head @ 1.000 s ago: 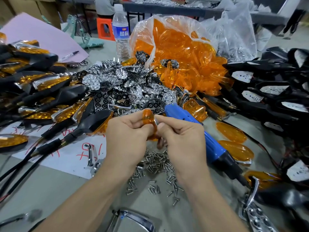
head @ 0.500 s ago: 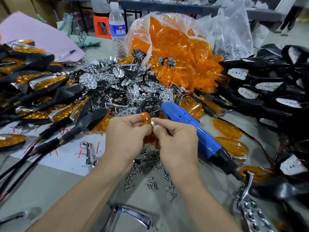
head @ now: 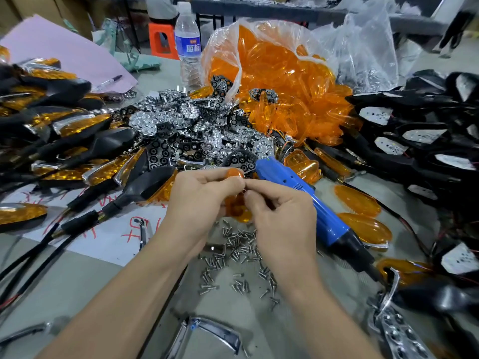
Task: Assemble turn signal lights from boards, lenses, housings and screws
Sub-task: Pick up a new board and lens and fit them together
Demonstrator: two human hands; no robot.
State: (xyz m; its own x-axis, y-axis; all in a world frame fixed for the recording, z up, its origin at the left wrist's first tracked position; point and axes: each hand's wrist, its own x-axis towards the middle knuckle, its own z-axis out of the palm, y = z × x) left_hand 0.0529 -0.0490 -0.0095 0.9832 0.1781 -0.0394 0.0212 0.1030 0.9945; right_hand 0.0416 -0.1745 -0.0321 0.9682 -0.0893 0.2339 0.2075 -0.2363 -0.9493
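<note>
Lens (head: pixel 234 173), frame centre: left hand (head: pixel 199 200) gripping it, right hand (head: pixel 282 213) pinching its edge; fingertip hold possibly slipping, dropping it among screws (head: pixel 241 252) below.

The left hand (head: pixel 199 200) and right hand (head: pixel 282 218) meet on an orange lens (head: pixel 234 173), no gap between. Open grey surface (head: pixel 85 278) lies below-left of them. Loose screws (head: pixel 238 252) litter underneath. A blue screwdriver (head: pixel 311 206) lies just right; a chrome reflector pile (head: pixel 197 133) blocks ahead.
</note>
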